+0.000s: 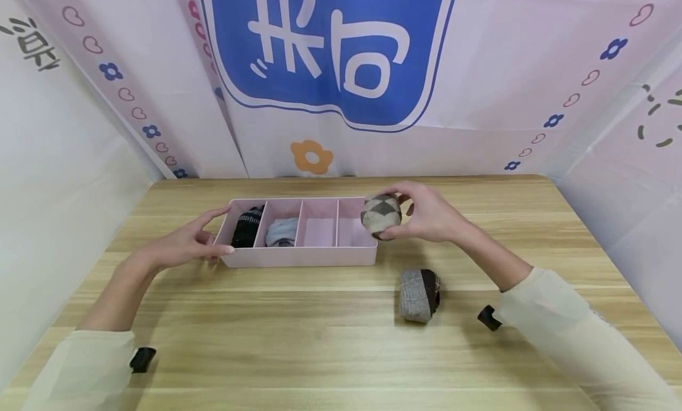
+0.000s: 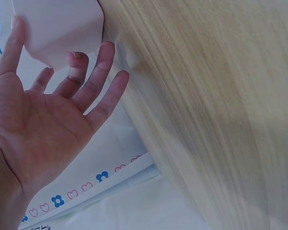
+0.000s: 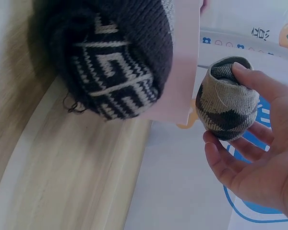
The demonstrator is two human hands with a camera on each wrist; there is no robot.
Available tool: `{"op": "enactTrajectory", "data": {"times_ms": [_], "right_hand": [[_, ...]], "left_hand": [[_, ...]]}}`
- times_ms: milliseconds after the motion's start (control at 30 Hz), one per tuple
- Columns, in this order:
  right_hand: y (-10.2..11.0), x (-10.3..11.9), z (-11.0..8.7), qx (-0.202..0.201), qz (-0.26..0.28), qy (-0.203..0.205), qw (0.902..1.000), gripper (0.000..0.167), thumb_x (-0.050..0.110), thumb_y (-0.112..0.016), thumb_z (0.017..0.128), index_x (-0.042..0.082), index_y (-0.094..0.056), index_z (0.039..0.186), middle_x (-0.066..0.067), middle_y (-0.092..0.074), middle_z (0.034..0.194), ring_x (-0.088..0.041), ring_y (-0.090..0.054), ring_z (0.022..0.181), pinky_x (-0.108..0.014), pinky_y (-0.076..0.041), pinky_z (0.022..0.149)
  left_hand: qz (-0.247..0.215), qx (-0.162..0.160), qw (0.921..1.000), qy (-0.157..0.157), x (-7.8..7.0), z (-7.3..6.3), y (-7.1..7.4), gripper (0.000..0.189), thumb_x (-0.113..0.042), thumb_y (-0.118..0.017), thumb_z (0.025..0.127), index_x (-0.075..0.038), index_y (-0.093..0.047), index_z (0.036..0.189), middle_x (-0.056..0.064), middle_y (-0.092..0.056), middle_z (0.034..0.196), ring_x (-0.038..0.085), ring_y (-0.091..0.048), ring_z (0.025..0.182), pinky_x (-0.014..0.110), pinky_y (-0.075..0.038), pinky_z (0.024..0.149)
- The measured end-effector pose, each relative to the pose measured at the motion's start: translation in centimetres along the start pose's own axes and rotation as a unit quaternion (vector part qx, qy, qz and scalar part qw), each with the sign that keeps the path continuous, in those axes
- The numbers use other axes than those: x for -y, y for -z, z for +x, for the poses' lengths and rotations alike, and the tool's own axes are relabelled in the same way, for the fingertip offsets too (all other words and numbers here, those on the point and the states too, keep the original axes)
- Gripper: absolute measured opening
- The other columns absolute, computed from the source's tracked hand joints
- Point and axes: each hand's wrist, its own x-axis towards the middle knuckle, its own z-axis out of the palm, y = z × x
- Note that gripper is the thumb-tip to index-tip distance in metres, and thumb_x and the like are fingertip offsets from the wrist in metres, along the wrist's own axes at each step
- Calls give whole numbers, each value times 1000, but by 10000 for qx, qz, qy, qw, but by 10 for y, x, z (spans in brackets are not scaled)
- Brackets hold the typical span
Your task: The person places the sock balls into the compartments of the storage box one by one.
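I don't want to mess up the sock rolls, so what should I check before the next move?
1. Right hand holding the diamond-patterned sock roll: ok, it is between thumb and fingers.
2. Left hand on the pink box: ok, thumb and finger hold its left end.
3. Third compartment from the left has room: ok, its pink bottom shows.
4. Rightmost compartment has nothing in it: cannot tell fully, since the held roll hides part of it.
5. Grey-and-brown sock roll in the box: not ok, it sits on the table.
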Motion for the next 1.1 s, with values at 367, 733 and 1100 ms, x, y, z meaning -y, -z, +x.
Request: {"op": "enactTrajectory", "data": {"times_ms": [367,733,1100], "right_hand": [[-6,4,13,54,128,126,9998,71,21,-95,69,5,-65,132,-9,-69,121,-29,-63,108,-46,-56,81],[-13,8,23,120,232,67,9996,70,18,-92,71,3,-63,133,-12,-68,120,-30,-63,107,-48,-57,82],[-21,16,33,259,328,169,9990,70,15,-92,71,1,-62,133,-14,-67,123,-32,-65,107,-38,-59,78]], "left_hand": [[-23,-27,10000,-24,0,0,0,95,-20,-69,100,-13,-2,168,15,-61,75,28,-64,76,39,-48,80],[-27,-27,10000,-51,1,1,-1,95,-17,-69,100,-11,-1,167,12,-63,76,25,-62,75,38,-49,78],[-90,-2,10000,-4,1,1,-1,95,-17,-69,101,-12,0,167,12,-63,77,25,-62,75,37,-49,76]]}}
